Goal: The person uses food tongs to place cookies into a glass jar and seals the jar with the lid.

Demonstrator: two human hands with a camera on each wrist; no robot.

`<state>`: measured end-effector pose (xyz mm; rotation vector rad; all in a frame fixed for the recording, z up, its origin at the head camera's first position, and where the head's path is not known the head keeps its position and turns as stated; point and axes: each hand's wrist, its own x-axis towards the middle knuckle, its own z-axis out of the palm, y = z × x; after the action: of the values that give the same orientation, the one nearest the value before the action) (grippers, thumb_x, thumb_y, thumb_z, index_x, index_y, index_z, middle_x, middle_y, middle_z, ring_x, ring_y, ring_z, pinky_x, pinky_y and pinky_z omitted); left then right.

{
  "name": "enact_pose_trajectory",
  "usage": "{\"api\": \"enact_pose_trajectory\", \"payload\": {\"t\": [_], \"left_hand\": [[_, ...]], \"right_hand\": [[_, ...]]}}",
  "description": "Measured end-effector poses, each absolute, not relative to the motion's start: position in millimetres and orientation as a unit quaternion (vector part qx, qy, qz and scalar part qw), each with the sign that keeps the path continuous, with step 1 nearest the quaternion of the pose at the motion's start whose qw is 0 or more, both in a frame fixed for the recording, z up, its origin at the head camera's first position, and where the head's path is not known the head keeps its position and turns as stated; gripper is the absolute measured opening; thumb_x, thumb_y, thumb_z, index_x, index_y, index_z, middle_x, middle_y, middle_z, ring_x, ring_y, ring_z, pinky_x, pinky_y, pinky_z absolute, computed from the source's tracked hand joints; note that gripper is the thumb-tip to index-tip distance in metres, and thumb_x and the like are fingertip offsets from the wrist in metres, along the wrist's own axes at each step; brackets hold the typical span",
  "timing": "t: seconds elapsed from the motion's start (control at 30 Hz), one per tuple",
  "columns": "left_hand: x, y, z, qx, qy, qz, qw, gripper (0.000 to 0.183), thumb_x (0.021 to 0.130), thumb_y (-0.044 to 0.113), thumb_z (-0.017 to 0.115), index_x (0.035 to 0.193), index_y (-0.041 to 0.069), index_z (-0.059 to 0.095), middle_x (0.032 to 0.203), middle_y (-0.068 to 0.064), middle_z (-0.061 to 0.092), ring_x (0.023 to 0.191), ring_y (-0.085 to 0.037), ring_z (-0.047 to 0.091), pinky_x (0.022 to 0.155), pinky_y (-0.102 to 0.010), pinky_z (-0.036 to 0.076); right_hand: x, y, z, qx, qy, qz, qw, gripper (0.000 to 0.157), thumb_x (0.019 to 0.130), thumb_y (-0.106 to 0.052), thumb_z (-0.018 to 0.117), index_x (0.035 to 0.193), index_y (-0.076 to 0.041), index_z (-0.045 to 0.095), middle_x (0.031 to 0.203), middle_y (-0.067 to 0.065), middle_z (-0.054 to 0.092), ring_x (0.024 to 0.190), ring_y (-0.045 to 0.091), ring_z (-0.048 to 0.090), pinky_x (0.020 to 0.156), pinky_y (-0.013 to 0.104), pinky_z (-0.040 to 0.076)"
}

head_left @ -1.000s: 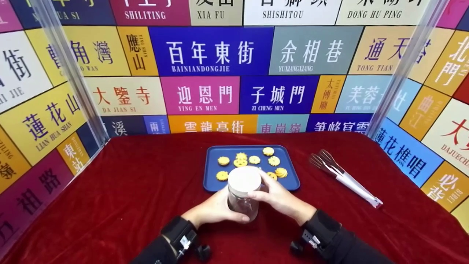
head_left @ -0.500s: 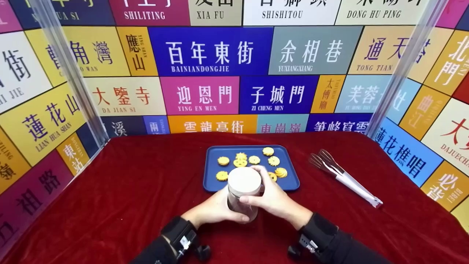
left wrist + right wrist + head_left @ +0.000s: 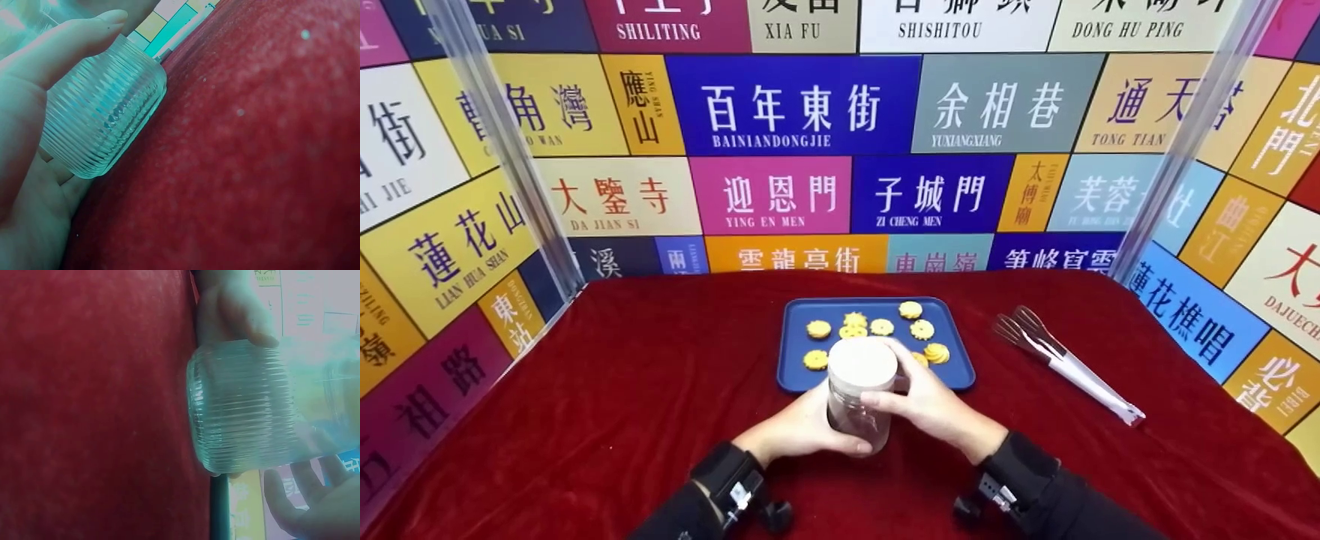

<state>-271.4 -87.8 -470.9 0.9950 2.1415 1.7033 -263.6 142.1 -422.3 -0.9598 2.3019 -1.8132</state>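
A clear jar with a pale round lid stands upright between the hands, in front of the blue tray. My left hand grips the jar's lower body, thumb across the near side. My right hand holds the lid from the right; its thumb lies at the lid's lower edge and its fingers wrap behind, partly hidden. In the left wrist view, the ribbed glass jar has its base close to the red cloth. The right wrist view shows the ribbed jar with the left thumb against it.
Behind the jar, a blue tray bears several yellow cookies. Tongs with white handles lie to its right. Red cloth covers the table, and printed panels enclose the back and sides.
My right hand's thumb slid left around the lid, then came back right, its fingers shifting with it. The left hand and jar stay in place.
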Motion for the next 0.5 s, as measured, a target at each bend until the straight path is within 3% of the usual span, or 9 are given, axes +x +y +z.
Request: {"api": "enact_pose_trajectory", "payload": {"t": [0.17, 0.4, 0.5], "left_hand": [[-272.7, -87.9, -470.8, 0.351, 0.721, 0.584, 0.122, 0.091, 0.08, 0.012, 0.094, 0.155, 0.018, 0.042, 0.145, 0.002, 0.061, 0.134, -0.017, 0.06, 0.117, -0.035, 0.046], [-273.0, -88.8, -470.8, 0.353, 0.723, 0.581, 0.123, 0.09, 0.081, 0.011, 0.093, 0.154, 0.003, 0.04, 0.141, -0.002, 0.065, 0.131, -0.018, 0.063, 0.115, -0.036, 0.048], [-272.8, -89.0, -470.4, 0.348, 0.73, 0.576, 0.12, 0.091, 0.08, 0.011, 0.093, 0.153, 0.001, 0.04, 0.138, -0.001, 0.066, 0.129, -0.018, 0.063, 0.114, -0.035, 0.048]], "right_hand": [[-261.9, 146.0, -414.0, -0.292, 0.746, -0.598, 0.022, 0.075, 0.096, -0.021, 0.08, 0.156, 0.0, 0.041, 0.146, 0.018, 0.056, 0.131, 0.029, 0.057, 0.112, 0.046, 0.046], [-268.5, 156.5, -401.9, -0.294, 0.726, -0.621, -0.026, 0.061, 0.097, -0.007, 0.075, 0.149, 0.009, 0.048, 0.134, 0.019, 0.066, 0.116, 0.019, 0.066, 0.099, 0.031, 0.056], [-273.8, 163.1, -396.4, -0.282, 0.703, -0.652, -0.041, 0.065, 0.094, 0.002, 0.074, 0.152, 0.009, 0.046, 0.132, 0.017, 0.066, 0.113, 0.017, 0.068, 0.095, 0.027, 0.057]]}}
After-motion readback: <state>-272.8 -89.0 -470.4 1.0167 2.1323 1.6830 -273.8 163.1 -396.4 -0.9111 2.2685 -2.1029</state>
